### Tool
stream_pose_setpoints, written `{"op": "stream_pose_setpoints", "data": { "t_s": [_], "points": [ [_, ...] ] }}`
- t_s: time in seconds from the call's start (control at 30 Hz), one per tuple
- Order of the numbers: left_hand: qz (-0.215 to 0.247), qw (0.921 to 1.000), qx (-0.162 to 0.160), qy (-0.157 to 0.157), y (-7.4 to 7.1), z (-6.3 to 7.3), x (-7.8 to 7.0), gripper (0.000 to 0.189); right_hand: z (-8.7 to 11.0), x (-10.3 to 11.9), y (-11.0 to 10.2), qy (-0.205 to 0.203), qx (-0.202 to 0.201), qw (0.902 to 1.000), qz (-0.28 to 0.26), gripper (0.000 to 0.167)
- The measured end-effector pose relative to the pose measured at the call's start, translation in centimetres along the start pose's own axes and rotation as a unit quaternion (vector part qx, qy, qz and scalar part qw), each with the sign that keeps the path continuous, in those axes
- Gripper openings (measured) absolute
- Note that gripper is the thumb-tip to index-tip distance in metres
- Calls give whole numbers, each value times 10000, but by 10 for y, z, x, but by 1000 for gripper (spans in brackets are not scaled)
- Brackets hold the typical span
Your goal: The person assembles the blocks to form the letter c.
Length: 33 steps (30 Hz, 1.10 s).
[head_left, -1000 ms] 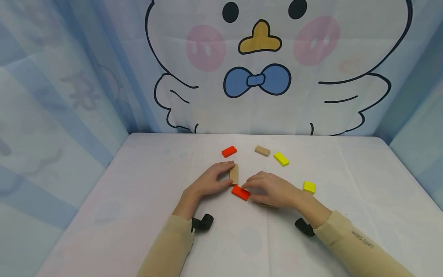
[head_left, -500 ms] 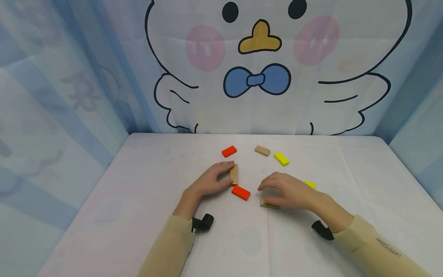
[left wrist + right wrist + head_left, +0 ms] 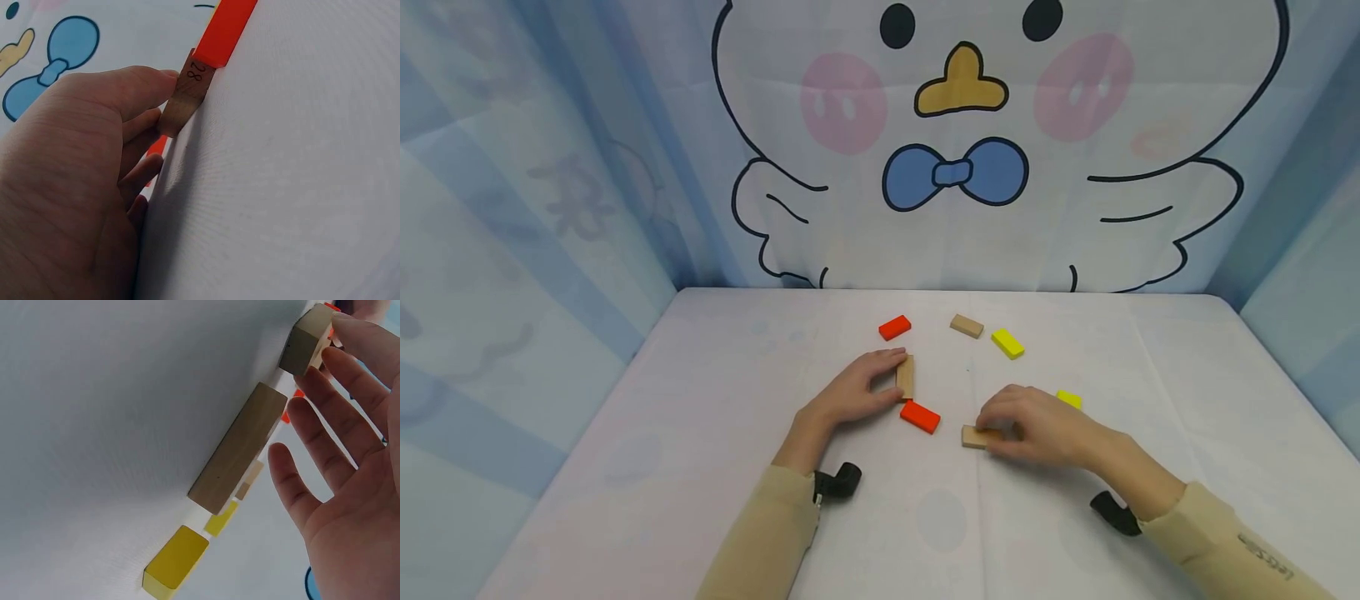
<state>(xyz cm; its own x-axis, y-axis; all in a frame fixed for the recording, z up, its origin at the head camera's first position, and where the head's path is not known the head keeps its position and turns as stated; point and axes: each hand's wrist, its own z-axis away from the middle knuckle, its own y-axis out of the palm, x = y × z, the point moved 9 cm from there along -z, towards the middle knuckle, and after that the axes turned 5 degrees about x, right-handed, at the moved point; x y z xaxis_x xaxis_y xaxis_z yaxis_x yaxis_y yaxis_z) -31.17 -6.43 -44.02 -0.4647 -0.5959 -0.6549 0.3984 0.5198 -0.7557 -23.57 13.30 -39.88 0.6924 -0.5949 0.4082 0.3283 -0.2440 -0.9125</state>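
Bench (image 3: pixel 715 358) pale, far corners rounded, thin creases running front to back; faint grey round spot (image 3: pixel 942 520) toward the near edge. Behind it, upright white backdrop (image 3: pixel 955 250) printed with large cartoon bird: dark oval eyes (image 3: pixel 897 27), cut close by upper frame edge; pink cheeks (image 3: pixel 844 103); yellow beak (image 3: pixel 962 87); blue bow tie (image 3: pixel 952 172) directly below. Black-lined wings at both sides. Left curtain (image 3: pixel 497 417) pale blue and white, blurred flower shape (image 3: pixel 580 207). Right curtain (image 3: pixel 1311 292) similar. Left wrist view: bow tie and beak appear tilted, upper left.
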Motion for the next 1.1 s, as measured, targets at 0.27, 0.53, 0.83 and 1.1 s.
{"op": "stream_pose_setpoints", "data": {
  "t_s": [0.27, 0.53, 0.83, 1.1],
  "points": [
    [17, 10000, 2, -30, 0, 0, 1, 62, -2, 0, 2, 38, 21, 10000, -2, 20],
    [-88, 9999, 72, -119, 2, -1, 2, 62, -12, 6, 5, -24, 44, 10000, 77, 19],
    [-104, 9998, 56, -134, 2, -1, 1, 60, -21, 11, 10, -107, 53, 9999, 55, 21],
    [-140, 9996, 78, -216, 3, -1, 3, 60, -24, 13, 10, -107, -46, 9999, 64, 22]
  ]
}}
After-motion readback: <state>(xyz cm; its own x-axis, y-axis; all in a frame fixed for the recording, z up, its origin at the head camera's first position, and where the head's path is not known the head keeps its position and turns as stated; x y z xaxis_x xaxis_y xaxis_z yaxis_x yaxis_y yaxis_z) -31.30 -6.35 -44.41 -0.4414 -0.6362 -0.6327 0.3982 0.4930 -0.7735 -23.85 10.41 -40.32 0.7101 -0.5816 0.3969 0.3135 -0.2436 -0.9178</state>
